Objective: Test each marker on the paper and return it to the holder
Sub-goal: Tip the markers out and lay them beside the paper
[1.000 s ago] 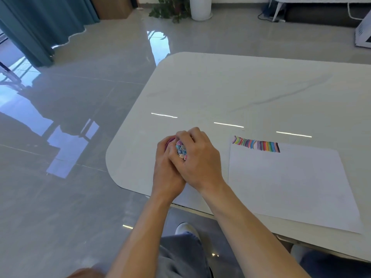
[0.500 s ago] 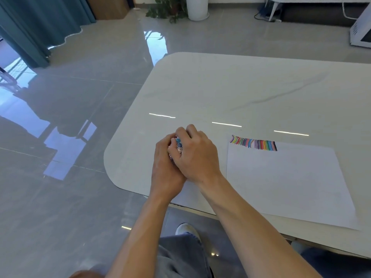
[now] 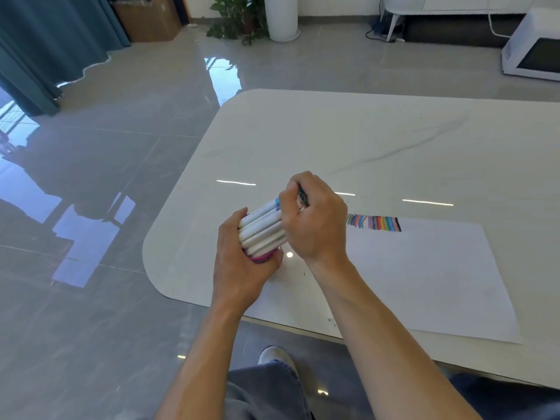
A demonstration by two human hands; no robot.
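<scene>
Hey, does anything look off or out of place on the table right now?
The pink holder is tipped well over rather than upright, its markers slanting to the right. A few dark specks sit near the table front edge, possibly stray ink.

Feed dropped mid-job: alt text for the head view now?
The left hand grips a pink round holder of white-barrelled markers, tilted over the white marble-patterned table, while the right hand curls its fingers round their cap ends. To the right lies a white sheet of paper with coloured test strokes at its far left corner.
</scene>
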